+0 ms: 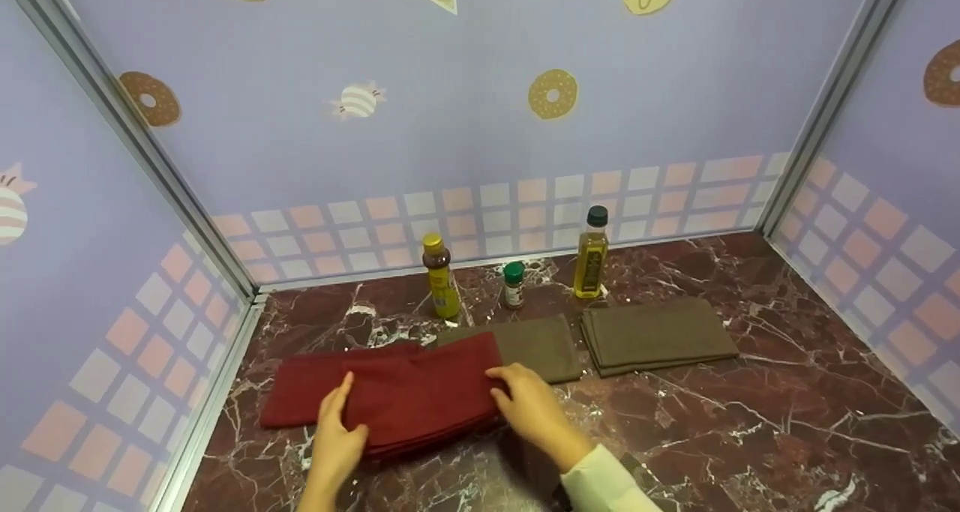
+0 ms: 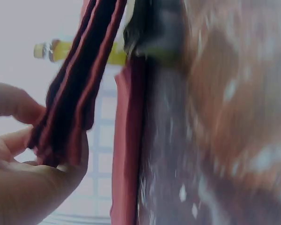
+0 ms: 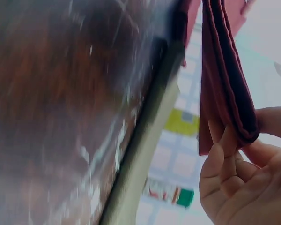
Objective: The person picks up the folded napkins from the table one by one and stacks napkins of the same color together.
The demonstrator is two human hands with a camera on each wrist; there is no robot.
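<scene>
Between both hands a folded red cloth (image 1: 420, 399) is held up off the marble-patterned table. My left hand (image 1: 337, 437) pinches its left end; the left wrist view shows the thumb and fingers (image 2: 14, 101) around the stacked layers. At the opposite end my right hand (image 1: 536, 411) grips the cloth's folded edge, which the right wrist view shows between thumb and fingers (image 3: 271, 119). Another folded red cloth (image 1: 300, 392) lies flat at the left, partly hidden behind the held one. A folded olive-brown cloth (image 1: 540, 347) lies behind, also partly covered from view.
A second folded olive-brown cloth (image 1: 660, 336) lies to the right. Along the back stand a yellow-capped bottle (image 1: 442, 283), a small green-capped jar (image 1: 514, 287) and a dark-capped oil bottle (image 1: 591, 261). Patterned walls (image 1: 480, 145) enclose the table (image 1: 750, 429) at the back and sides.
</scene>
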